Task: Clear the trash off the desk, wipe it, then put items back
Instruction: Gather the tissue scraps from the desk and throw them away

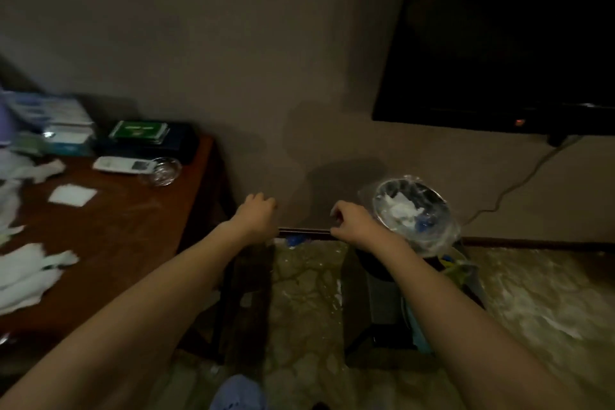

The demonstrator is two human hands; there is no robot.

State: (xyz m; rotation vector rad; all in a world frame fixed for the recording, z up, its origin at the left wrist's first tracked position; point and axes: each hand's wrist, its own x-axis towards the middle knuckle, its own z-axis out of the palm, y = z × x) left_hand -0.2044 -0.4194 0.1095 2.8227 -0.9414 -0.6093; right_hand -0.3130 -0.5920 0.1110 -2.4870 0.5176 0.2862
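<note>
Both hands raised at mid-frame with bare forearms stretched forward from the lower corners, knuckles up, fingers curled under: left hand (258,215) in a loose fist near the tabletop's right corner, right hand (349,221) likewise curled, thumb and forefinger seemingly pinched together, though whether anything thin lies between them cannot be told in the dim, blurred view. Apart from each other, over the floor and before a plain matte wall (233,43). To the left, a reddish-brown wooden tabletop (133,226), smooth with a faint sheen. Scattered on it toward the left edge, crumpled white tissues (30,271), soft and ragged in outline; farther up, a flat square white napkin (71,195). Near the back edge, a long white remote control (123,165) and just beside it a round clear glass ashtray (161,171), glinting. Behind these, a dark flat box topped by a green card (139,131), and at the upper left a stack of pale blue-and-white boxes (56,125), blurred. Right of the right hand, on the floor against the wall, a round trash bin (414,213) lined with a crinkled clear plastic bag, holding white crumpled paper and something blue. Floor (532,293) of glossy mottled stone, beige-brown with pale streaks. At the upper right, a dark flat television (499,36) on the wall with a small red light at its lower edge and a thin cable (519,186) trailing down.
</note>
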